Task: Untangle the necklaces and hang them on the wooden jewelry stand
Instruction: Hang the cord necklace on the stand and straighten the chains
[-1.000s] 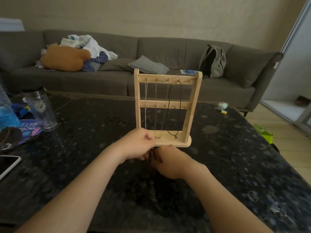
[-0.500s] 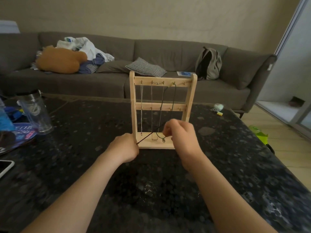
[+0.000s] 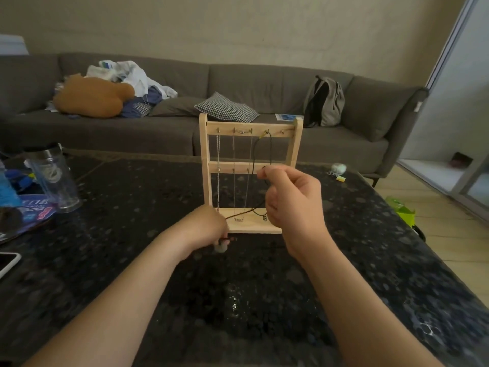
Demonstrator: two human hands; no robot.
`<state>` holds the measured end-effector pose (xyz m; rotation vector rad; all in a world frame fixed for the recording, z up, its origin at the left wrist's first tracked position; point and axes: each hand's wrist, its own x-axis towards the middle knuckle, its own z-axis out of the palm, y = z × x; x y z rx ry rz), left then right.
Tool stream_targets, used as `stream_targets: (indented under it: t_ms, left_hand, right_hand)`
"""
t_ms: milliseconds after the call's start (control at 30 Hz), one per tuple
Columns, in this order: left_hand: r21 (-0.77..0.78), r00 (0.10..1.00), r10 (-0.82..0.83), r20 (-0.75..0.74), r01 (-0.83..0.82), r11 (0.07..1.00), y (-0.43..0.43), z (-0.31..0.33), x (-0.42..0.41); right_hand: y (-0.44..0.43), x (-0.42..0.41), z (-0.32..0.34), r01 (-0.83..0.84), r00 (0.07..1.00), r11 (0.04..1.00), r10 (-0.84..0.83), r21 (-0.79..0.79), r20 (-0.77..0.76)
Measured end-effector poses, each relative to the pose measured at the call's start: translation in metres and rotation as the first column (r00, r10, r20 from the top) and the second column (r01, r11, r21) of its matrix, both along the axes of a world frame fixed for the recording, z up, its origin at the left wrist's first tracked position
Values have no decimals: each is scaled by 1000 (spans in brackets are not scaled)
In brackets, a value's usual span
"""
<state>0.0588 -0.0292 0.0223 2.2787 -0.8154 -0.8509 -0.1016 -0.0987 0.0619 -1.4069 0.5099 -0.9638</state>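
The wooden jewelry stand (image 3: 205, 165) stands upright on the dark speckled table (image 3: 132, 234). Silver chains (image 3: 218, 170) hang from its top hooks, and a black cord necklace (image 3: 254, 160) hangs from a hook further right. A brown cord necklace (image 3: 239, 214) stretches taut between my hands in front of the stand's base. My left hand (image 3: 211, 229) grips its lower end near the table, a pale pendant showing under the fingers. My right hand (image 3: 293, 200) pinches the upper end, raised to the stand's middle bar.
A clear tumbler (image 3: 53, 178), blue packaging (image 3: 34, 210) and a phone (image 3: 6, 263) lie at the table's left. A small pale keyring object (image 3: 337, 169) sits at the far right edge. A grey sofa (image 3: 264, 80) with clothes, cushions and a backpack (image 3: 324, 102) runs behind.
My hands parted from a joined position near the base. The right hand rose with one end of the brown cord to the middle bar; the left stayed low.
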Motion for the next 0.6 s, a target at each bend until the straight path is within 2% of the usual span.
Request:
stream_targets:
  t_ms: [67,100,267,433,533,600]
  left_hand:
    - [-194,977,-23,-212,-19,981,5,14,-5]
    - [-276,961,-60,-269,-17,961,10,20,-8]
    - [-545,861,-240,-448,-51,837,31,40,-21]
    - [-639,859,-344,-379,26,769,36,53,-27]
    - [-660,931,-228,-285,-18,751,35,57,-31]
    - [-687,952,-134,-276,-97,720,33,56,-31]
  right_hand:
    - [0,-1,0,-22,999,1000,21,-15,-31]
    - [1,-2,0,-30,999,999,29,-22,-45]
    - [4,-5,1,-43,993,997,35,-70,-112]
    - [5,-8,-2,-82,975,978,40,-191,-218]
    - [1,-8,-6,-51,975,982,9,-184,-223]
    - [-3,-8,-8,31,974,987,-65,-156,-219]
